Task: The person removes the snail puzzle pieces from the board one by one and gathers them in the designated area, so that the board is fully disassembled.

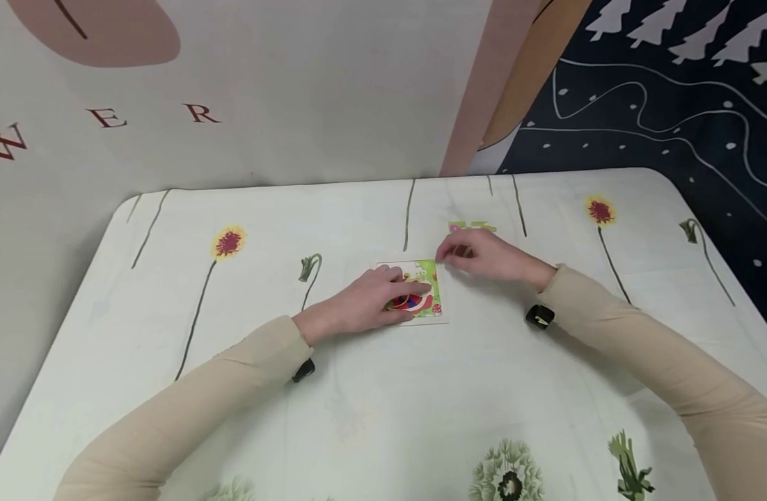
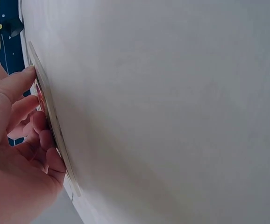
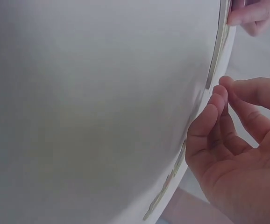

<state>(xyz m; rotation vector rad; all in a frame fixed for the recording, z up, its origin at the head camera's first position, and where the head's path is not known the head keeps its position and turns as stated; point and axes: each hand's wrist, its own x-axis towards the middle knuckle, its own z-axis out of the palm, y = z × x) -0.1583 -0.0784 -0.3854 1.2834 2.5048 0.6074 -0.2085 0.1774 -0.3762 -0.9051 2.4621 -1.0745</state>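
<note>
The left hand (image 1: 374, 299) rests extended fingers on the board (image 1: 436, 306), the right hand (image 1: 486, 256) closes its fingertips on nothing visible by its far right corner, and the board, flat on the table (image 1: 358, 417), looks light, stiff, best lifted by its edges.

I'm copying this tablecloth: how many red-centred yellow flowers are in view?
2: one red-centred yellow flower at the left of the white cloth, another yellow flower at right; beige sleeves may hide others.

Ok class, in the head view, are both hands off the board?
No, the left hand rests on the board.
</note>
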